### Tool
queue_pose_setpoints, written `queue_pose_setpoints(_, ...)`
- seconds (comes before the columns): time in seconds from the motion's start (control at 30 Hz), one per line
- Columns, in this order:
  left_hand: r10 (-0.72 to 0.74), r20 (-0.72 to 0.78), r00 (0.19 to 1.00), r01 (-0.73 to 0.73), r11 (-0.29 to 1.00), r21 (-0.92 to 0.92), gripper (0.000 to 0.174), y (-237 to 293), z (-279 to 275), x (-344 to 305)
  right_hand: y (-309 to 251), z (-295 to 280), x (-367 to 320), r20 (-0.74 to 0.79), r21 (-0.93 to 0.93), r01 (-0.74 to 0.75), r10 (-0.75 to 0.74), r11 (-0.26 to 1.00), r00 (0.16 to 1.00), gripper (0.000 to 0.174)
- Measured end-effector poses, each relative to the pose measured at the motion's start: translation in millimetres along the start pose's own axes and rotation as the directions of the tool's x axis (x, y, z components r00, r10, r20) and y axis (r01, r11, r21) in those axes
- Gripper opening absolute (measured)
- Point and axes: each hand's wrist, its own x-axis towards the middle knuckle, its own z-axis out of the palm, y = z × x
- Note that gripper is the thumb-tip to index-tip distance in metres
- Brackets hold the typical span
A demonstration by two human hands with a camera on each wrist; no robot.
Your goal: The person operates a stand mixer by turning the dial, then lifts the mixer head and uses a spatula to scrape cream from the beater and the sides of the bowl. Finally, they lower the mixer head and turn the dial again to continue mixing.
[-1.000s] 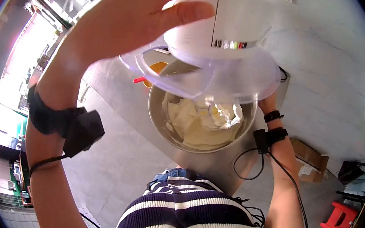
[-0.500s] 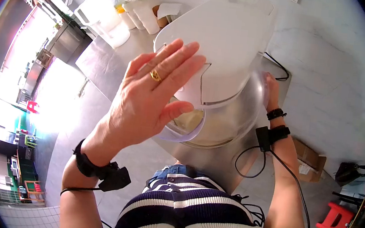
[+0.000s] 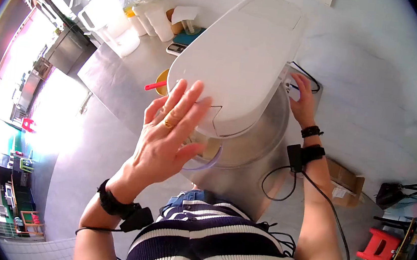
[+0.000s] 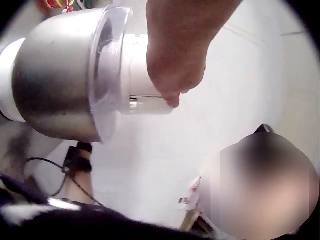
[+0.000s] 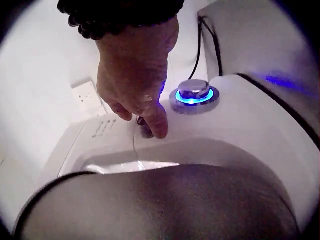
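Observation:
In the head view my left hand (image 3: pixel 166 141) rests with straight fingers on the front of the white stand mixer's head (image 3: pixel 241 57). The mixer head lies over the steel bowl (image 4: pixel 55 75), capped by a clear splash guard (image 4: pixel 106 75). Through the guard's opening, a little of the pale cream (image 3: pixel 198 141) shows. My right hand (image 3: pixel 303 104) is at the mixer's side, fingers apart around a small dark knob (image 5: pixel 146 131), thumb and fingertips right at it. Above that knob in the right wrist view, a chrome dial (image 5: pixel 194 90) glows blue.
A yellow bowl (image 3: pixel 162 80) with a red handle (image 3: pixel 154 85) stands left of the mixer. Behind are a white jug (image 3: pixel 110 23), bottles (image 3: pixel 156 20) and a small scale (image 3: pixel 175 49). A black cord (image 3: pixel 308 74) runs behind the mixer; a cardboard box (image 3: pixel 343 182) sits right.
The mixer head, tilted up with its splash guard a second ago, has come down over the bowl, with my left hand on it. My right hand, partly hidden before, now shows with spread fingers.

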Motion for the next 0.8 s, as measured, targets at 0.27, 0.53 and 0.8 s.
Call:
queue_pose_setpoints(0.27, -0.669, -0.163, 0.725, 0.620, 0.737, -0.270, 0.037, -60, 8, -155, 58, 18, -24, 0.205, 0.381, -0.396, 0.341, 0.836, 0.917, 0.046)
queue_pose_setpoints(0.53, -0.898, 0.438, -0.031, 0.978, -0.119, -0.174, 0.026, -25, 160, -456, 77, 30, -29, 0.084, 0.410, -0.392, 0.393, 0.824, 0.916, 0.027)
queue_pose_setpoints(0.8, -0.689, 0.702, -0.178, 0.850, -0.467, -0.243, 0.032, -7, 193, -484, 68, 24, -22, 0.078, 0.312, -0.402, 0.398, 0.861, 0.914, 0.028)
